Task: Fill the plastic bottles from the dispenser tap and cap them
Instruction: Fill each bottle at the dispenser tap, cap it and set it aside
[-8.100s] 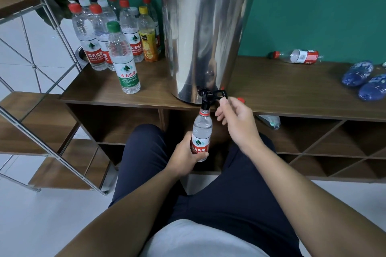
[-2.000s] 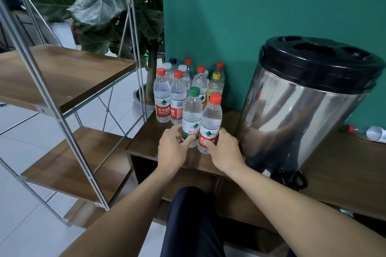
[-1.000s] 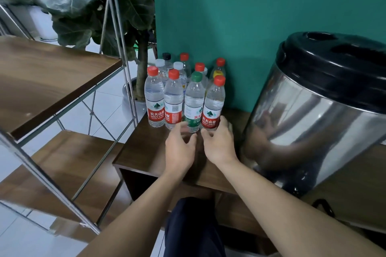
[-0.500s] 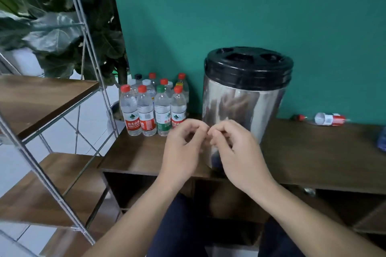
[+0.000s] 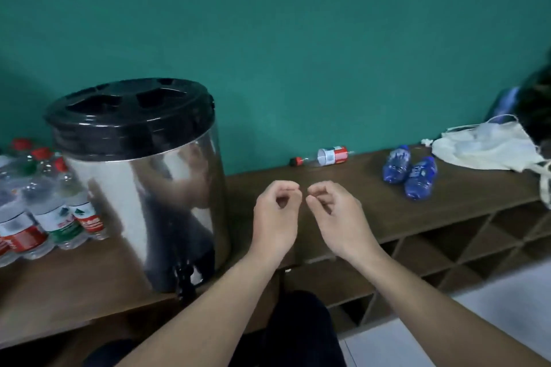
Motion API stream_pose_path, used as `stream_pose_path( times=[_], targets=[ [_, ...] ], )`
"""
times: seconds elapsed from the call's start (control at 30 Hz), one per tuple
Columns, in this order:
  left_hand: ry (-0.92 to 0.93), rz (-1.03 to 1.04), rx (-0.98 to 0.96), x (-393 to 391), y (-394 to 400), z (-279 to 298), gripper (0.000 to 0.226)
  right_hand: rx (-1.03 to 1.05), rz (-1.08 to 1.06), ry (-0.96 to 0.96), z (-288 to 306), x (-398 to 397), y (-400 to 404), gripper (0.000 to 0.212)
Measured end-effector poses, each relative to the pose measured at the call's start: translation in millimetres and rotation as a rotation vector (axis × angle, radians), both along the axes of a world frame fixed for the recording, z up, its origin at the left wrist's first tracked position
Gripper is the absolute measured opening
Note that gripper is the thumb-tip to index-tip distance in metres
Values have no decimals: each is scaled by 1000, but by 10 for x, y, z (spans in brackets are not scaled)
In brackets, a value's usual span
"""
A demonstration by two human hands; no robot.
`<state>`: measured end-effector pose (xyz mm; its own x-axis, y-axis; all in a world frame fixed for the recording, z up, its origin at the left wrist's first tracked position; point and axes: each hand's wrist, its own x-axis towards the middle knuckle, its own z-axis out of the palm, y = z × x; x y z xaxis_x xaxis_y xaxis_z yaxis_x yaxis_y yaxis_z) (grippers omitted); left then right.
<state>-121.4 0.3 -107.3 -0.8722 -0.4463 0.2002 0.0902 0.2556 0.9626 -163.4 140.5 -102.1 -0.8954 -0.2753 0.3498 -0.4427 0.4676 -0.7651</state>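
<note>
- My left hand [image 5: 275, 211] and right hand [image 5: 334, 211] hover side by side in front of the wooden counter [image 5: 343, 188], fingers curled inward with thumb and fingertips nearly meeting. Both hold nothing.
- What changed: 2 seconds ago both hands were setting a red-capped bottle down among the standing cluster at the left. Since then they have pulled back empty, and my view has swung right along the counter.
- What that means, as I judge it: 1 bottle is filled, capped and parked, and I am now looking for the next empty one.
- The steel dispenser [image 5: 143, 182] with its black lid stands on the counter left of my hands. Its black tap [image 5: 183, 277] hangs over the front edge, with nothing under it.
- The filled bottles [image 5: 50, 211] stand upright at the far left, just beside the dispenser. They are blurred and cut by the frame edge; I count at least 3 labels and 3 red caps, but the full number cannot be told here.
- 1 clear bottle with a red label and red cap [image 5: 323, 156] lies on its side against the green wall, beyond my hands.
- 2 blue bottles [image 5: 410, 173] lie side by side further right, touching.
- 1 pale cloth bag [image 5: 489, 147] lies at the far right end.
- Likely next pick: the lying red-label bottle, the nearest one.
</note>
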Motion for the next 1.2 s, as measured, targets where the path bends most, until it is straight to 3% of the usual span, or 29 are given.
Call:
stream_pose_path(
  times=[0.17,0.33,0.43,0.63,0.87,0.97,1.07,1.2],
  targets=[
    [-129,12,-91,-1050,68,-426,30,104,-105,-93,-296,-1107,199,45],
    [-216,90,-10,-1990,-34,-684,58,78,-227,-203,-536,-2220,194,73],
    [-255,85,46,-2363,-150,-783,73,34,-265,-270,-630,-2787,206,86],
    [-282,14,12,-2752,-315,-956,79,-30,-254,-377,-839,-3431,257,107],
    [-270,109,113,-2616,-202,-883,77,-66,-263,-334,-969,-3264,159,102],
    [-160,239,189,-2297,-107,-752,61,-122,-267,-302,-1005,-2936,168,101],
    [-16,341,139,-1917,-120,-615,32,-182,-226,-318,-951,-2467,169,92],
    [84,316,90,-1215,-147,-321,21,-131,-192,-274,-701,-1709,215,81]
  ],
)
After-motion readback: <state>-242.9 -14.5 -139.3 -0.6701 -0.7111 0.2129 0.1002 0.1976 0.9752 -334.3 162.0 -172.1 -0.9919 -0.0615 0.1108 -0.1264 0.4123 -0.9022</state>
